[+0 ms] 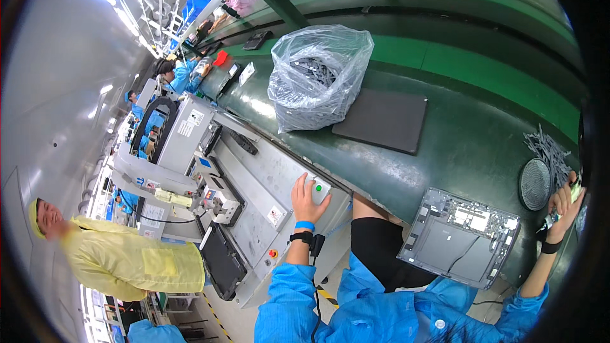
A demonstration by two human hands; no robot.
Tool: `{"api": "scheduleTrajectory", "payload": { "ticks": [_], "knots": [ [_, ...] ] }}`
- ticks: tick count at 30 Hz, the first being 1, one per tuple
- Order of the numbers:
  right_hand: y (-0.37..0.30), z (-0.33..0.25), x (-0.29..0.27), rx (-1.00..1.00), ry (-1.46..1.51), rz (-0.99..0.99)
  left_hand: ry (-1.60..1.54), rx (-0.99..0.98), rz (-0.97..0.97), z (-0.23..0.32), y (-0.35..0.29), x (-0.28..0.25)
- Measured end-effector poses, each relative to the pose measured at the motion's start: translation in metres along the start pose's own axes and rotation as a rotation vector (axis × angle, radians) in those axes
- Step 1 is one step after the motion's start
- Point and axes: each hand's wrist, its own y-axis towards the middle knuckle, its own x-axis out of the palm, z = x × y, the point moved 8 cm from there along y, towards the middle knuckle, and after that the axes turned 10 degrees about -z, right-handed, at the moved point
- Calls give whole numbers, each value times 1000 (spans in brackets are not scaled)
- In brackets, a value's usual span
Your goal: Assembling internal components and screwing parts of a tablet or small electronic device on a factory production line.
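Observation:
My left hand (307, 202) rests on the machine's grey metal bed, fingers apart, beside a small control box with a green button (318, 187). It holds nothing. At the far right, my right hand (560, 206) is closed around a slim object with a pale green part, too near the rim to name. Between my arms, at the bench's near edge, lies an uncovered laptop chassis (438, 241) with its circuit board exposed and a black cable across it. Close to my right hand are a round dark mesh dish (534, 184) and a heap of thin grey strips (548, 152).
On the green bench (394, 174) stands a clear plastic bag (318, 98) full of grey strips, beside a flat dark laptop panel (384, 119). The press machine (216, 197) with a black tray (222, 260) is at left. A person in yellow (133, 257) stands beyond it.

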Motion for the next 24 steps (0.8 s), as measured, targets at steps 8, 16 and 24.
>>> {"api": "scheduleTrajectory", "payload": {
  "ticks": [8,16,24],
  "knots": [
    [2,6,-5,41,27,-39,89,107,-49,-8,-7,10],
    [5,6,-1,42,2,-103,19,11,-2,-11,-8,4],
    [-1,-1,-12,-23,61,66,8,42,-25,-8,-4,9]
  ]
}}
